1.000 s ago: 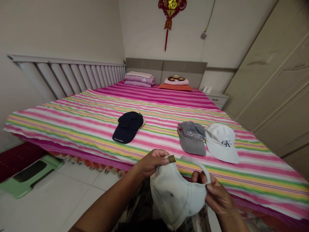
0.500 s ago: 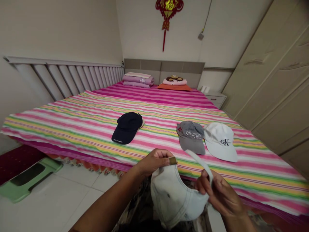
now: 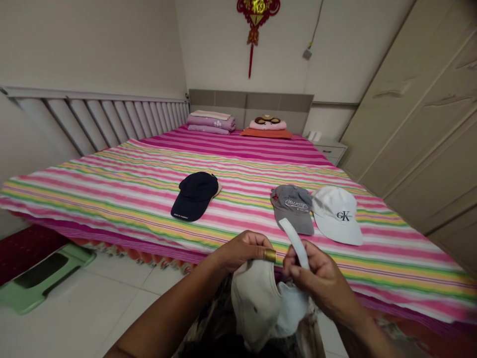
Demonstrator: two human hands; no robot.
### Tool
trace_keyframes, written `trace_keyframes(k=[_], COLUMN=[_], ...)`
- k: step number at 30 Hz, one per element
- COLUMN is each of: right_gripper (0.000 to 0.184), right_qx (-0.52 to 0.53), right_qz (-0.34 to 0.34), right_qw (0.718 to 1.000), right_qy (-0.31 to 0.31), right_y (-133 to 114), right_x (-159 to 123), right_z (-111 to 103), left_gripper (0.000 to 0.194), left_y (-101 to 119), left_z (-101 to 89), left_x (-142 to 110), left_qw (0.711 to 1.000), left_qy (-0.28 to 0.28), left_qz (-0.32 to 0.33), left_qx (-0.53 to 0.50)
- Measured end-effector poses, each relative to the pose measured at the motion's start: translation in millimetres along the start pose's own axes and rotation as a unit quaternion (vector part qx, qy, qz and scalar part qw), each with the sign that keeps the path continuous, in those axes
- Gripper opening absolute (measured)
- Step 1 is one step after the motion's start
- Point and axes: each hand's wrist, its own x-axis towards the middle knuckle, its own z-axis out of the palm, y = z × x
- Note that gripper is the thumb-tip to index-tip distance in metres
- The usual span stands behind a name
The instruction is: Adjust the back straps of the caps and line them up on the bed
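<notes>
Left hand (image 3: 244, 251) is clamping fingers on the buckle (image 3: 270, 255) of the pale cap (image 3: 257, 303); right hand (image 3: 316, 276) is pinching its strap (image 3: 296, 241). Pale cap is hanging between both hands, just off the bed's (image 3: 156, 199) near edge. On the bed, navy cap (image 3: 196, 194) is lying apart from grey cap (image 3: 293, 206) and white cap (image 3: 335, 214).

Cap (image 3: 196, 196) left on bed (image 3: 122, 194), two caps (image 3: 315, 211) right, folded bedding (image 3: 211, 123) behind, nightstand (image 3: 330, 150) beyond at right

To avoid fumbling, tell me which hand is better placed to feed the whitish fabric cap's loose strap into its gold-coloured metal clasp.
The right hand, I'd judge: it holds the narrow whitish strap, whose free end sticks out, while the left hand pinches the clasp at the cap's edge.
</notes>
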Motion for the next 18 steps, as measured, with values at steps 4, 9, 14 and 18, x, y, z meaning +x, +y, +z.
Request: trace_keyframes(k=[4, 9, 14, 18], right_gripper=[0.022, 0.019, 0.022, 0.026], right_qx=[-0.162, -0.250, -0.211, -0.175], right_qz=[-0.066, -0.102, -0.081, -0.059], right_qw=[0.982, 0.957, 0.968, 0.977], right_qy=[0.074, 0.109, 0.109, 0.109], right_y=[5.5, 13.7, 13.6, 17.0], right_x=[7.5, 8.5, 9.0, 9.1], right_z=[14.6, 15.5, 12.6, 10.5], left_gripper=[0.020, 0.023, 0.037, 0.031], left_y=[-6.1, -11.3, -14.0, -20.7], left_z=[-3.1, -4.6, 1.3, 1.5], left_x=[3.7, 5.7, 4.0, 5.2], left_qw=[1.000, 1.000, 0.995, 0.993], left_qy=[-0.014, 0.007, -0.033, 0.024], left_qz=[-0.003, 0.014, 0.079, 0.115], left_qx=[0.001, -0.015, -0.054, -0.032])
